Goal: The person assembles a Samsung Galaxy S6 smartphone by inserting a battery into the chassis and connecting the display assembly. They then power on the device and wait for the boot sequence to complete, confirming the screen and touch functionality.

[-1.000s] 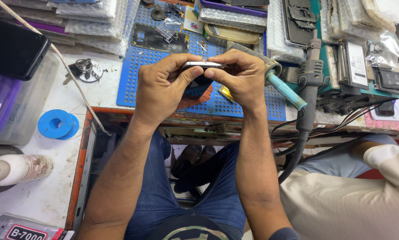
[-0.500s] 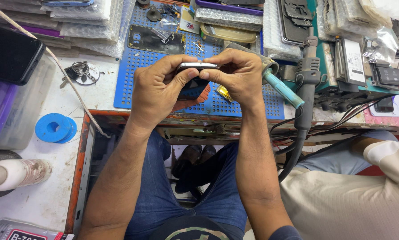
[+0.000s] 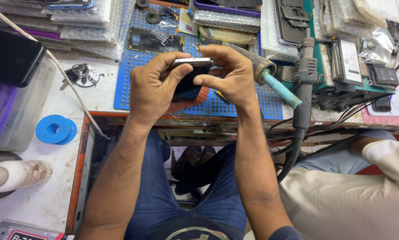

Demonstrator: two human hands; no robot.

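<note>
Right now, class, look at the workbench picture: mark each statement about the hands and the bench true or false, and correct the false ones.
1. Both hands hold the phone. True: the left hand and right hand grip the dark phone.
2. The phone lies flat on the blue mat. False: it is held up above the blue perforated mat.
3. A blue spool sits on the bench on the left. True: the blue spool lies there.
4. The hot-air handle is in the right hand. False: the hot-air handle hangs untouched beside it.
</note>
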